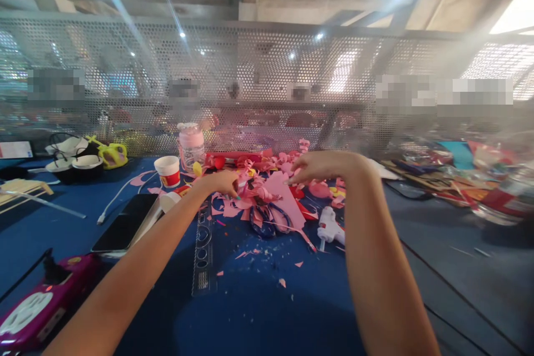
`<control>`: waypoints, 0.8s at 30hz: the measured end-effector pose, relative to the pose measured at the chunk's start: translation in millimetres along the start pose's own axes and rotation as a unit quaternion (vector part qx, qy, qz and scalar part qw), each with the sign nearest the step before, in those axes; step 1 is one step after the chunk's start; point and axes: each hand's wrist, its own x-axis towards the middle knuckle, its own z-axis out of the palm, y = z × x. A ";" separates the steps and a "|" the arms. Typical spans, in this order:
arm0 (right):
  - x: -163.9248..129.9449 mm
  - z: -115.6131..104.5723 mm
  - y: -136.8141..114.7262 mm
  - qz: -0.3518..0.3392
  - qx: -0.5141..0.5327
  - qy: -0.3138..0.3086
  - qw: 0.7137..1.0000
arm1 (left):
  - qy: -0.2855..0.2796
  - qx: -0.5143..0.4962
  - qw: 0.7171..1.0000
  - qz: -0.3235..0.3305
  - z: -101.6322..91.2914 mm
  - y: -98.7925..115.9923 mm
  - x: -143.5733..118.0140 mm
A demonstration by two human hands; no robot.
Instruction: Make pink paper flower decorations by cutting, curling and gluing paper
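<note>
Both arms stretch forward to a heap of pink paper curls and scraps (250, 186) on the blue table. At the left side of the heap is my left hand (224, 182), its fingers bent down and together; what lies between them is hidden. My right hand (315, 167) reaches in from the right with finger and thumb closing at the upper edge of a flat piece of pink paper (283, 194). Just below lie dark-handled scissors (265, 222). A white hot glue gun (330, 227) rests right of them, and a clear stencil ruler (202, 256) lies to the left.
Left on the table are a black phone (125, 222), a purple power strip (45, 300), a paper cup (167, 171), a pink-lidded bottle (192, 144) and a yellow object (113, 156). A large jar (507, 194) stands right. Behind runs a perforated metal screen (258, 67).
</note>
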 end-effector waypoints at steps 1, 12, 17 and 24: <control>5.0 1.9 -0.4 0.019 -0.004 -0.012 1.000 | 0.003 0.009 1.000 0.000 0.1 3.6 -0.5; 10.1 3.5 -0.6 0.044 0.040 -0.023 0.998 | -0.103 0.053 0.989 -0.088 -13.0 -20.2 -6.6; 3.8 0.5 1.0 0.041 0.028 -0.014 0.999 | -0.078 0.081 0.984 -0.139 -22.7 -37.3 -10.3; 4.5 0.3 8.3 -0.002 0.058 -0.017 0.998 | -0.105 0.123 0.961 -0.225 -27.2 -56.0 -22.0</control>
